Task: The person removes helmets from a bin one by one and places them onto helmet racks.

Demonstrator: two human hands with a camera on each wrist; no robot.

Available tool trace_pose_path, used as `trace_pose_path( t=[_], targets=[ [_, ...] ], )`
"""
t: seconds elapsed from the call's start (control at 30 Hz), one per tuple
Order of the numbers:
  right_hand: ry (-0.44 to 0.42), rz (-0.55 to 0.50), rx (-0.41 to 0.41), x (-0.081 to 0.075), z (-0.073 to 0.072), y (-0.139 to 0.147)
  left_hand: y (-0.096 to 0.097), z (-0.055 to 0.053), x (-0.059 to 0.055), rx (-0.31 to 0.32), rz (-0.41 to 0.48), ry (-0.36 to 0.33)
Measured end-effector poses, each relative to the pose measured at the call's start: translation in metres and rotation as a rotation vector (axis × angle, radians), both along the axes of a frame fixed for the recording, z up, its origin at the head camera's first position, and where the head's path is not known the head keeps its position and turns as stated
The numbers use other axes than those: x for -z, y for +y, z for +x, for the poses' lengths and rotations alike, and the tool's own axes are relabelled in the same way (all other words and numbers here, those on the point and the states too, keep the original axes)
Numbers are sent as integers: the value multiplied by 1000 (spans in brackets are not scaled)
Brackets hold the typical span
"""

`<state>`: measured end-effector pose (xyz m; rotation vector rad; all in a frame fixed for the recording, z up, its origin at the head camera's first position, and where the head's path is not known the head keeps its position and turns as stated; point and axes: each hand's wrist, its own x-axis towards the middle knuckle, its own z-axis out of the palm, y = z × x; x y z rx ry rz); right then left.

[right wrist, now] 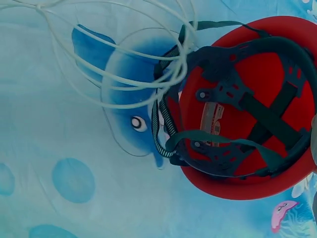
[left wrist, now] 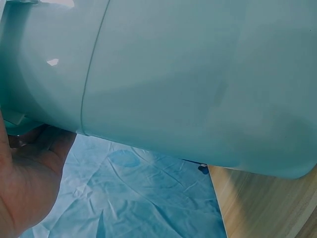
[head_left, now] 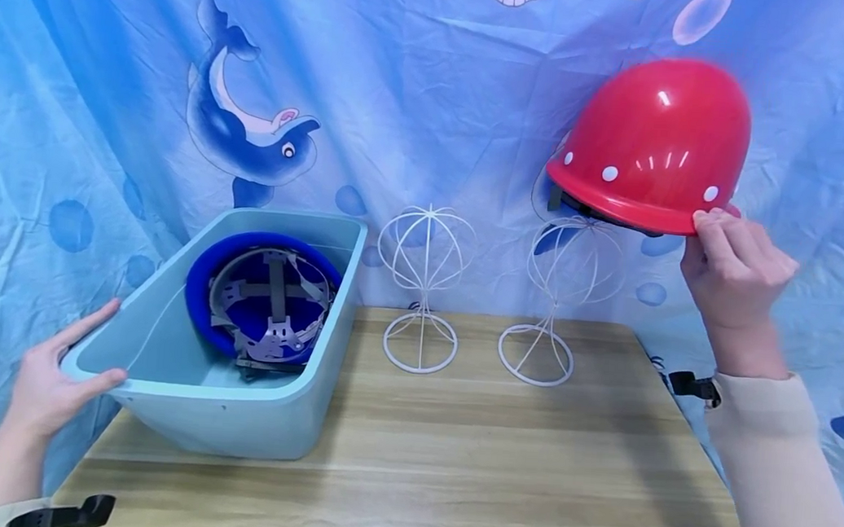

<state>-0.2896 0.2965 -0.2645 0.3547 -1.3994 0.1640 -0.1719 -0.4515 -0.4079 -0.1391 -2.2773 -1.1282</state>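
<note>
The right hand has its fingers closed in a pinch on the brim of the red helmet, which hangs up and to the left of it, dome up. Holding just the edge probably leaves the hollow underneath free; the harness shows there.

Left of and below this hand is the tilted right stand, its wire ball just under the helmet; whether straps touch wires, I cannot tell. The left stand is farther left, upright on the table.

The left hand is spread around the near-left corner of the bin, thumb and fingers hooked on the rim. The bin overhangs the table's left edge, so this grip likely steadies it. Right of that hand, inside the bin, the blue helmet lies tilted, hollow side up, perhaps because it fits best so.
</note>
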Motion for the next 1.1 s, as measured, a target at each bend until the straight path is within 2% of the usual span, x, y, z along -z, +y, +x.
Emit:
trace_pose_path(
  t=[0.17, 0.37, 0.47, 0.7, 0.9, 1.1],
  targets=[
    [23, 16, -20, 17, -9, 1, 1, -2, 2, 20, 18, 6],
    [35, 68, -40, 37, -26, 2, 1, 1, 5, -36, 49, 20],
    [60, 62, -58, 49, -32, 5, 2, 0, 5, -40, 49, 16],
    [61, 53, -77, 67, -36, 0, 3, -3, 5, -29, 74, 56],
    [16, 86, -45, 79, -36, 1, 6, -3, 1, -40, 78, 45],
    [-34, 128, -38, 99, -35, 2, 6, -3, 0, -44, 68, 58]
  ],
)
